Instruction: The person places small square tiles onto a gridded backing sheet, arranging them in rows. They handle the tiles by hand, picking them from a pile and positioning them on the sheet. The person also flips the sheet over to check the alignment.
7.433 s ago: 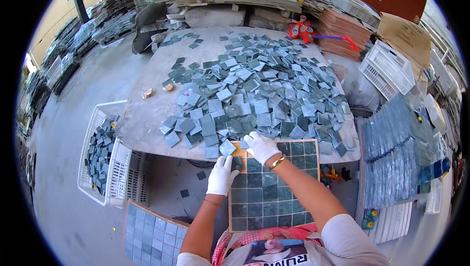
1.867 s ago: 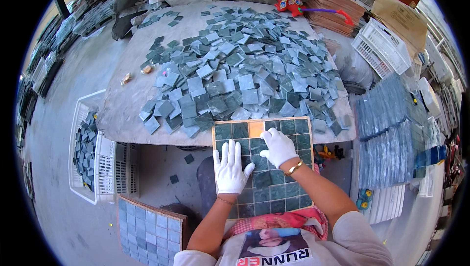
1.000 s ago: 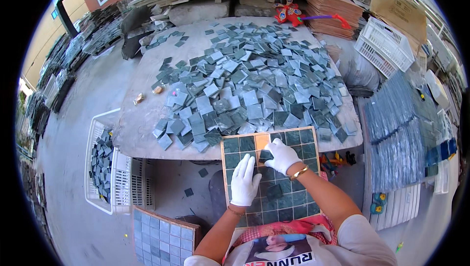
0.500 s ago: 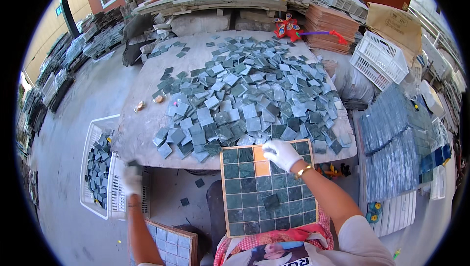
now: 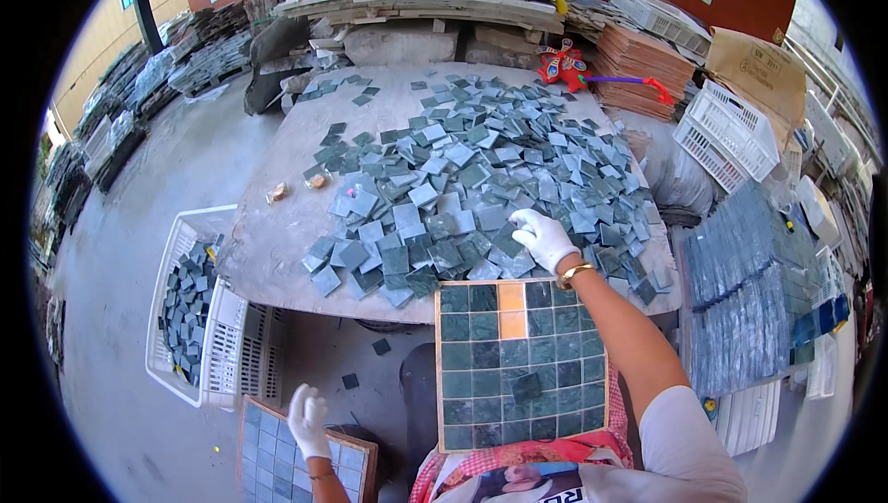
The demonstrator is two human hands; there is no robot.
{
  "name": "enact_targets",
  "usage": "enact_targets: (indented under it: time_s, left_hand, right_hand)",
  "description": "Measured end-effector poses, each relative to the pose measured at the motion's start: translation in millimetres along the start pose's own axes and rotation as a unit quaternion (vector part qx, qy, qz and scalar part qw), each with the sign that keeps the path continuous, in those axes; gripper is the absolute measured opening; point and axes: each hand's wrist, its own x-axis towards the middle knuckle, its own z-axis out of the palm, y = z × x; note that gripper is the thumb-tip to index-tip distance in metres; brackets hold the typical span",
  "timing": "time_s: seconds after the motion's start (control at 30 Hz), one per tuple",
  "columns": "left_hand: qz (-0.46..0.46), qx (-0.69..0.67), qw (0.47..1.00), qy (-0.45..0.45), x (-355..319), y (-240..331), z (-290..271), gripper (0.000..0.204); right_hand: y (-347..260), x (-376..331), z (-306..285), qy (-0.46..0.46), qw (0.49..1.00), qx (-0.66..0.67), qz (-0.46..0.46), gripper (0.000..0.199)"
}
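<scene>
On my lap lies a wooden-edged tray (image 5: pixel 485 355) filled with square dark green stone tiles in a grid. Two cells near its far edge show a bare orange base (image 5: pixel 511 310). One loose tile (image 5: pixel 527 387) rests on top of the grid. My right hand (image 5: pixel 544 239), in a white glove, is over the near side of a heap of loose tiles (image 5: pixel 462 179), its fingers bent and apart; no tile shows in it. At the lower left my gloved left hand (image 5: pixel 308 422) hangs above a second tile-filled tray (image 5: pixel 268 447), its fingers loosely apart and holding nothing visible.
The heap lies on a worn table (image 5: pixel 268 239). A white plastic crate (image 5: pixel 217 355) with dark tiles stands on the floor at left. Wrapped tile stacks (image 5: pixel 740 290) are at right, near white crates (image 5: pixel 726 133). A red toy (image 5: pixel 562 66) sits at the table's far edge.
My right hand has left the tray's far edge and moved out over the tile heap. My left hand has come back from beside the crate to above the second tray.
</scene>
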Motion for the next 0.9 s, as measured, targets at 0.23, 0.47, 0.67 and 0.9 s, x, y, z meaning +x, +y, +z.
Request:
enact_targets:
  time_s: [0.23, 0.47, 0.67, 0.9]
  left_hand:
    - [-0.038, -0.037, 0.996, -0.067, -50, -14, 69, 0.037]
    - [0.022, 0.031, 0.987, -0.158, -73, 15, 128, 0.028]
    - [0.286, 0.264, 0.876, -0.286, -103, 22, 196, 0.030]
    - [0.457, 0.450, 0.683, -0.349, -74, 18, 303, 0.068]
  right_hand:
    - [7, -45, -4, -0.166, 0.983, -0.049, -0.053, 0.026]
    - [20, -97, 40, -0.103, 0.969, -0.185, -0.125, 0.015]
    - [6, -128, 51, -0.104, 0.958, -0.254, -0.089, 0.016]
    - [36, -100, 9, 0.003, 0.987, -0.109, -0.116, 0.032]
